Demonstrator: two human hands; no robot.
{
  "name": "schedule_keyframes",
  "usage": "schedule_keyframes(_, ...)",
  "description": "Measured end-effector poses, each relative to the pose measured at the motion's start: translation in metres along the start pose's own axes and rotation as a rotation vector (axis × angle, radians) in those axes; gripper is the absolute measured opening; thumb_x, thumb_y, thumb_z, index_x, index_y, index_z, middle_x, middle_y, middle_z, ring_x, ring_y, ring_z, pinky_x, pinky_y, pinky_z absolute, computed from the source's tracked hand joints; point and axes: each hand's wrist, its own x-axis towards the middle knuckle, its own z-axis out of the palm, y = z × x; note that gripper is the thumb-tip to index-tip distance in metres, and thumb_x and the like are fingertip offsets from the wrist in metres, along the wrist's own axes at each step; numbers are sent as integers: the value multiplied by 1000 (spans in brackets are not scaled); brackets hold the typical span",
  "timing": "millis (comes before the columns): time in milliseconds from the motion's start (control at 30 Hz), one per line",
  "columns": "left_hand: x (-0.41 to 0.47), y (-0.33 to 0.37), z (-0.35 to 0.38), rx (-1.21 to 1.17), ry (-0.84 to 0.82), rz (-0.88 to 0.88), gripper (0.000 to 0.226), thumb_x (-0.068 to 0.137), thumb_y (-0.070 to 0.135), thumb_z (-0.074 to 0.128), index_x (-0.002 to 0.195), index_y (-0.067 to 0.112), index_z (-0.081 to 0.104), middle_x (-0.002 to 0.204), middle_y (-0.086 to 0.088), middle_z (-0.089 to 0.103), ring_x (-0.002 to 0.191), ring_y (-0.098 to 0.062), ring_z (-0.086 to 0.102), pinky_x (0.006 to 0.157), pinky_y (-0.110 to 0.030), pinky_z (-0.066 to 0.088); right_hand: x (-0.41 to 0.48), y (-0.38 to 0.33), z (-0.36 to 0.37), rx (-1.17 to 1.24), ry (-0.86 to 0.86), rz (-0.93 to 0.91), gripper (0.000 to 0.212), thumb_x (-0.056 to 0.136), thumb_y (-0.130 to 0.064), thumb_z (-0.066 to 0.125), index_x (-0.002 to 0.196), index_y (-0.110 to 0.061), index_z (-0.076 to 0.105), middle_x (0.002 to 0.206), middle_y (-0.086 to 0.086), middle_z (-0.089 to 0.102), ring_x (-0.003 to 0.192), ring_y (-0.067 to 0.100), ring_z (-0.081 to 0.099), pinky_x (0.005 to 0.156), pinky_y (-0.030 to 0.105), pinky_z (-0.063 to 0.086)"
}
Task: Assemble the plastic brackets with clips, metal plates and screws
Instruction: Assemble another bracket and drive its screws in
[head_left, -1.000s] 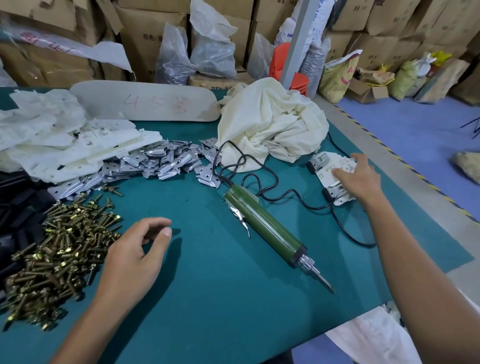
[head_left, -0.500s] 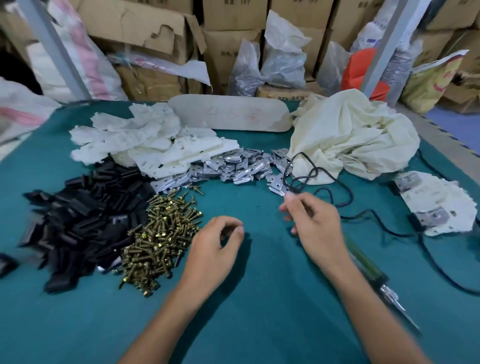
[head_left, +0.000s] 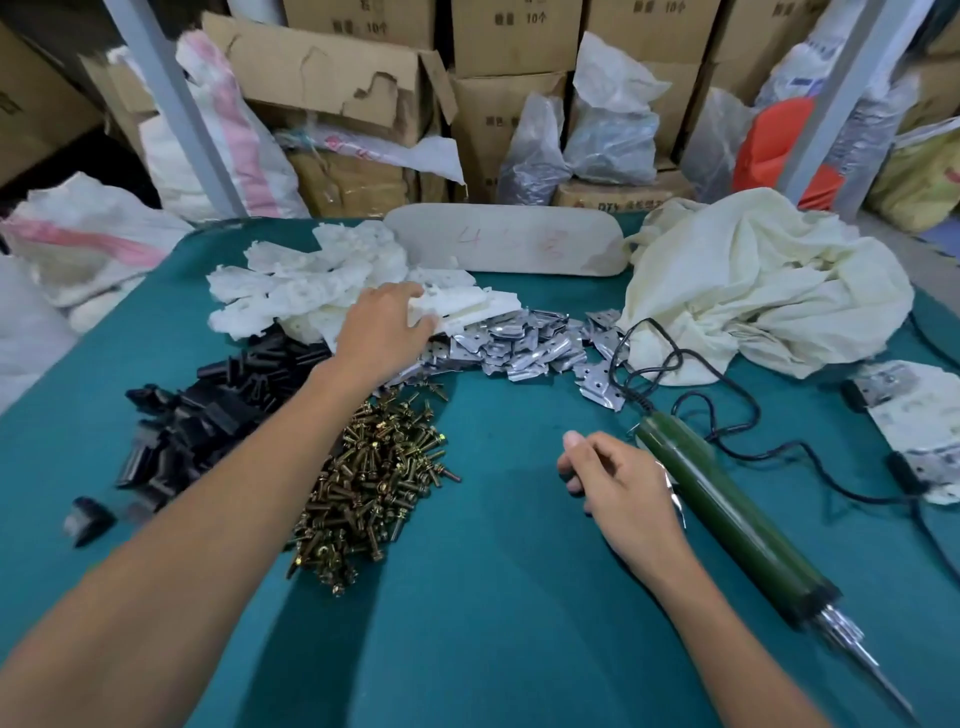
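A heap of white plastic brackets (head_left: 306, 283) lies at the back left of the green table. My left hand (head_left: 382, 330) reaches onto its right end and grips a white bracket (head_left: 467, 307). In front of it lie black clips (head_left: 218, 400), brass screws (head_left: 374, 478) and shiny metal plates (head_left: 519, 343). My right hand (head_left: 615, 488) hovers over the table with fingers loosely curled, holding nothing, beside the green electric screwdriver (head_left: 727, 525).
Finished white brackets (head_left: 919, 421) lie at the right edge. A cream cloth (head_left: 753, 280) and a pale board (head_left: 509, 239) sit at the back. The screwdriver's black cable (head_left: 727, 415) loops across the right side. Cardboard boxes (head_left: 337, 83) and sacks stand behind the table (head_left: 519, 623).
My left hand has gone from near the screws up to the white bracket heap and taken hold of a bracket. My right hand drew back beside the screwdriver. The view moved closer in.
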Motion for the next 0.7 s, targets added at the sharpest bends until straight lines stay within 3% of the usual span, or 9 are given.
schedule_keyframes(133, 21, -14, 9, 179, -108, -39, 62, 94, 53, 57, 144, 18, 47, 142, -14, 54, 131, -40, 41, 106, -48, 37, 1, 0, 0, 30, -5, 20, 55, 88, -67, 50, 75, -15, 64, 75, 3, 68, 66, 6, 59, 60, 35, 46)
schedule_keyframes(300, 23, -18, 11, 191, 29, 45, 38, 103, 34, 51, 131, 9, 58, 107, -20, 69, 109, -40, 55, 87, -46, 47, 0, -3, -1, 41, -7, 32, 51, 89, -64, 51, 73, -18, 65, 74, 3, 67, 65, 7, 59, 60, 36, 46)
schedule_keyframes(400, 24, -21, 7, 211, 138, 47, 25, 106, 19, 42, 117, 4, 59, 90, -19, 65, 92, -39, 59, 72, -45, 50, 0, -3, -2, 31, -17, 20, 45, 100, -50, 55, 73, -15, 65, 75, 5, 67, 66, 7, 59, 61, 37, 47)
schedule_keyframes(467, 22, -18, 0, 160, 292, 4, 24, 108, 19, 36, 107, 5, 55, 85, -14, 59, 80, -34, 54, 62, -43, 42, 0, -3, -2, 29, -12, 17, 43, 104, -42, 56, 72, -15, 65, 74, 5, 67, 65, 7, 59, 61, 37, 46)
schedule_keyframes(567, 9, -4, -13, 18, 472, -42, 39, 110, 37, 24, 107, 10, 51, 84, -4, 53, 72, -27, 45, 58, -38, 30, 1, -3, -2, 25, -11, 26, 42, 104, -42, 57, 71, -17, 65, 74, 4, 68, 66, 8, 59, 61, 36, 47)
schedule_keyframes(633, -9, 9, -18, -94, 459, -30, 41, 109, 42, 22, 104, 14, 52, 78, 2, 51, 65, -21, 44, 54, -36, 27, 1, -3, -2, 20, -17, 31, 41, 103, -44, 57, 72, -20, 66, 74, 2, 69, 66, 9, 60, 61, 36, 47)
schedule_keyframes(700, -33, 25, -19, -225, 375, 9, 37, 109, 43, 25, 88, 22, 48, 70, 6, 47, 60, -9, 42, 53, -33, 27, 1, -3, -2, 18, -20, 25, 42, 102, -48, 55, 73, -20, 65, 75, 0, 69, 66, 5, 61, 62, 36, 48)
